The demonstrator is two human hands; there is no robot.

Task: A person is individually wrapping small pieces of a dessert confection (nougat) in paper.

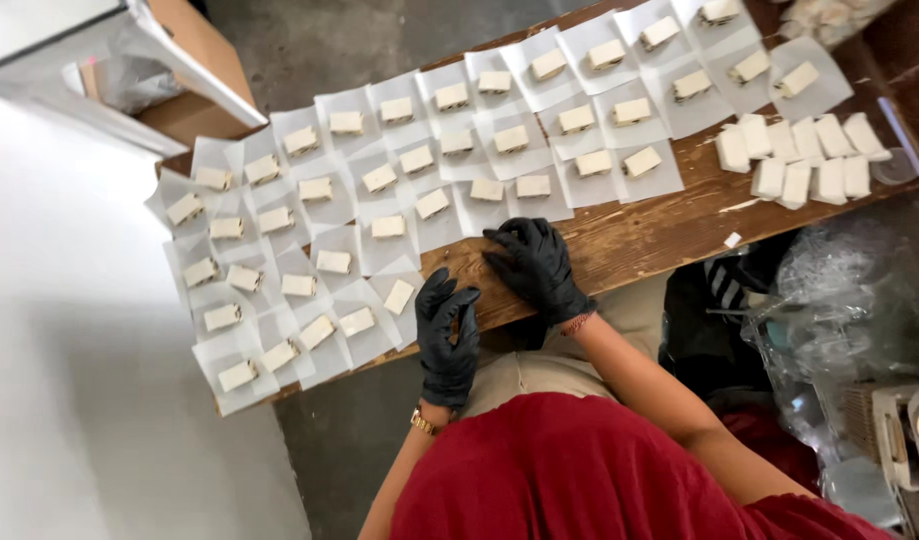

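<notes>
From where I'm watching, the only real package is a brown cardboard box (pixel 189 70) at the top left, just off the far-left end of the wooden table (pixel 639 235). It's open, with a clear plastic liner (pixel 129 80) bunched inside and a pale flap sticking out over it. Off the table's right side there's a heap of crumpled clear plastic bags (pixel 829 300), too bunched up for me to count. No labels, signs or screens that I can make out anywhere.

gloves (pixel 535 265): black | blocks (pixel 388 227): cream | papers (pixel 365 255): white | table (pixel 639 235): brown wood
</notes>
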